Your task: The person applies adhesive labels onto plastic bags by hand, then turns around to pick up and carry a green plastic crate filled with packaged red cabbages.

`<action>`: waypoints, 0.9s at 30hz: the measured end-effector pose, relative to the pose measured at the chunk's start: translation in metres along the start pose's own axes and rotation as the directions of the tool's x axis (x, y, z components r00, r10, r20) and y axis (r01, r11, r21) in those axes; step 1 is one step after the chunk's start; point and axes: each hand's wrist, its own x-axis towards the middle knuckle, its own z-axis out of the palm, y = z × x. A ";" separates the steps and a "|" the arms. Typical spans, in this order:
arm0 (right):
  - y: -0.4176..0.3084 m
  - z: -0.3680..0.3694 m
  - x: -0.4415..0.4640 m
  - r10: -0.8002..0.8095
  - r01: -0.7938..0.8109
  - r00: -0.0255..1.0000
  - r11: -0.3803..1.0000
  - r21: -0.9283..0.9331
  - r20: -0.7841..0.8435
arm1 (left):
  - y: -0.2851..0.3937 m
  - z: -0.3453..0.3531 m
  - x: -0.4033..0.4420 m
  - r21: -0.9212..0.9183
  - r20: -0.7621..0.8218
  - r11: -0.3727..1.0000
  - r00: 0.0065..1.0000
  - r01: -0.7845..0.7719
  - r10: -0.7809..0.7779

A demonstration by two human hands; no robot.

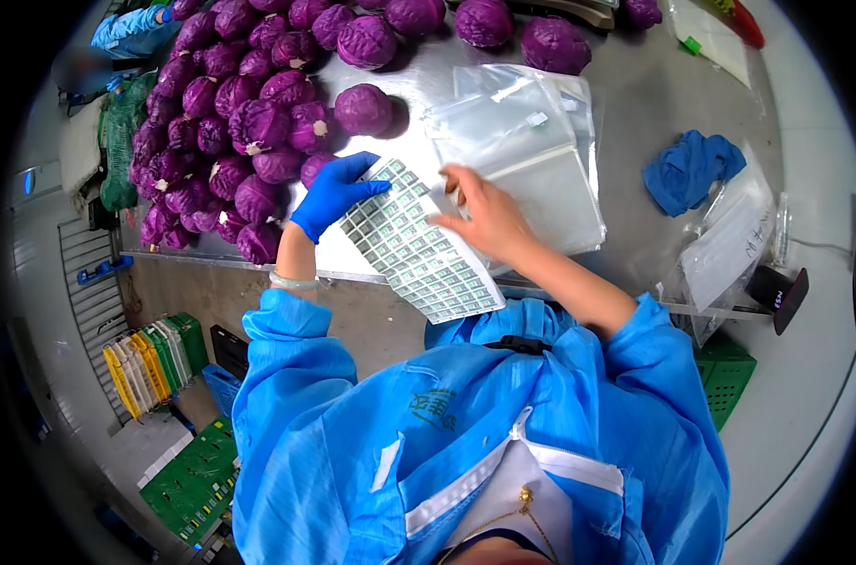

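My left hand (338, 195), in a blue glove, is closed on the upper left edge of a sheet of small green-and-white stickers (411, 247). The sheet slants over the table's front edge towards my body. Bare and ungloved, my right hand (484, 215) is at the sheet's right side, its fingers curved and thumb apart from them. Whether a small sticker is on those fingertips cannot be made out. Beyond and right of this hand lies a stack of clear plastic bags (541, 174), a small white label on the top one.
Many red cabbages (258, 122) are piled at the left of the metal table (626, 104). A blue cloth (692, 171) and a plastic bag with papers (725, 250) lie right. Crates (154, 363) stand on the floor at left. Another person's blue sleeve (131, 33) shows top left.
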 end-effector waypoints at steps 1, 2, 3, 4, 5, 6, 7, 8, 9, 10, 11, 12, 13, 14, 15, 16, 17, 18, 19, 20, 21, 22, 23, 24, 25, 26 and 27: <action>-0.008 -0.001 0.012 -0.031 0.028 0.991 0.999 -0.024 -0.133 | 0.006 0.004 0.000 -0.001 0.005 1.000 1.000 0.011 -0.011; -0.013 0.000 0.021 -0.074 0.061 0.983 0.995 -0.080 -0.169 | 0.010 0.007 0.000 -0.001 0.009 1.000 1.000 0.022 -0.022; -0.016 0.001 0.030 -0.118 0.091 0.972 0.986 -0.137 -0.203 | 0.014 0.010 0.001 0.001 0.015 0.999 0.999 0.033 -0.033; -0.018 0.002 0.036 -0.163 0.117 0.957 0.974 -0.193 -0.238 | 0.012 0.014 0.003 -0.028 -0.012 0.999 1.000 -0.018 0.018; -0.017 0.004 0.039 -0.186 0.135 0.944 0.972 -0.195 -0.274 | 0.015 0.014 0.004 0.011 -0.017 1.000 1.000 -0.005 0.005; -0.015 0.007 0.040 -0.209 0.152 0.928 0.968 -0.199 -0.309 | 0.018 0.014 0.005 0.051 -0.024 0.999 1.000 0.008 -0.007; -0.010 0.010 0.041 -0.233 0.170 0.910 0.964 -0.203 -0.342 | 0.020 0.015 0.006 0.088 -0.031 0.996 0.999 0.021 -0.019; -0.004 0.013 0.042 -0.295 0.214 0.870 0.948 -0.237 -0.395 | 0.018 0.017 0.008 0.043 -0.075 0.996 0.994 0.084 -0.081; -0.002 0.015 0.040 -0.234 0.181 0.871 0.970 -0.159 -0.433 | 0.014 0.017 0.010 0.125 -0.105 0.988 0.992 0.087 -0.074; 0.001 0.016 0.038 -0.171 0.151 0.868 0.985 -0.081 -0.466 | 0.008 0.016 0.014 0.206 -0.133 0.975 0.989 0.089 -0.062; 0.003 0.015 0.037 -0.106 0.121 0.864 0.993 -0.002 -0.492 | 0.004 0.013 0.018 0.283 -0.160 0.955 0.986 0.093 -0.049; 0.005 0.008 0.033 0.019 0.045 0.903 0.989 0.140 -0.429 | 0.001 0.010 0.022 0.386 -0.198 0.916 0.980 0.106 -0.030; 0.009 -0.001 0.027 0.121 -0.061 0.958 0.972 0.227 -0.260 | 0.014 0.011 0.022 0.392 -0.228 0.898 0.967 0.198 -0.113; 0.015 -0.013 0.021 0.210 -0.178 0.974 0.940 0.292 -0.080 | -0.002 0.005 0.028 0.486 -0.232 0.859 0.971 0.162 -0.052; 0.023 -0.026 0.014 0.283 -0.301 0.954 0.894 0.333 0.103 | -0.026 -0.003 0.035 0.576 -0.228 0.808 0.974 0.123 0.014; 0.043 -0.029 0.001 0.313 -0.364 0.924 0.896 0.256 0.220 | -0.045 -0.003 0.042 0.774 -0.230 0.630 0.956 0.066 0.182; 0.063 -0.033 -0.014 0.327 -0.346 0.927 0.935 0.078 0.182 | -0.055 -0.002 0.048 0.915 -0.187 0.402 0.921 0.037 0.342; 0.079 -0.040 -0.030 0.337 -0.325 0.930 0.940 -0.103 0.148 | -0.041 0.012 0.047 0.953 -0.195 0.300 0.863 0.054 0.465; 0.092 -0.050 -0.040 0.490 -0.489 0.864 0.872 -0.041 0.120 | -0.031 0.033 0.049 0.921 -0.270 0.377 0.852 0.093 0.448; 0.104 -0.060 -0.047 0.628 -0.634 0.771 0.773 0.025 0.105 | -0.049 0.053 0.055 0.802 -0.266 0.594 0.849 -0.068 0.456; 0.107 -0.072 -0.051 0.711 -0.712 0.702 0.697 0.085 0.047 | -0.071 0.076 0.059 0.612 -0.269 0.760 0.846 -0.219 0.460; 0.124 -0.077 -0.055 0.689 -0.688 0.724 0.724 -0.043 0.007 | -0.071 0.108 0.056 0.450 -0.179 0.859 0.917 -0.246 0.357; 0.141 -0.081 -0.058 0.660 -0.654 0.751 0.737 -0.170 -0.030 | -0.068 0.141 0.052 0.276 -0.065 0.931 0.961 -0.241 0.268; 0.148 -0.085 -0.058 0.622 -0.606 0.780 0.728 -0.320 -0.060 | -0.064 0.165 0.048 0.403 0.077 0.836 0.924 -0.373 0.375; 0.153 -0.089 -0.058 0.581 -0.549 0.809 0.695 -0.463 -0.086 | -0.063 0.180 0.047 0.498 0.234 0.705 0.861 -0.505 0.452; 0.157 -0.092 -0.062 0.540 -0.486 0.835 0.640 -0.595 -0.102 | -0.075 0.186 0.050 0.461 0.215 0.732 0.864 -0.501 0.456; 0.156 -0.097 -0.064 0.513 -0.486 0.846 0.624 -0.612 -0.148 | -0.093 0.193 0.054 0.423 0.191 0.760 0.868 -0.494 0.458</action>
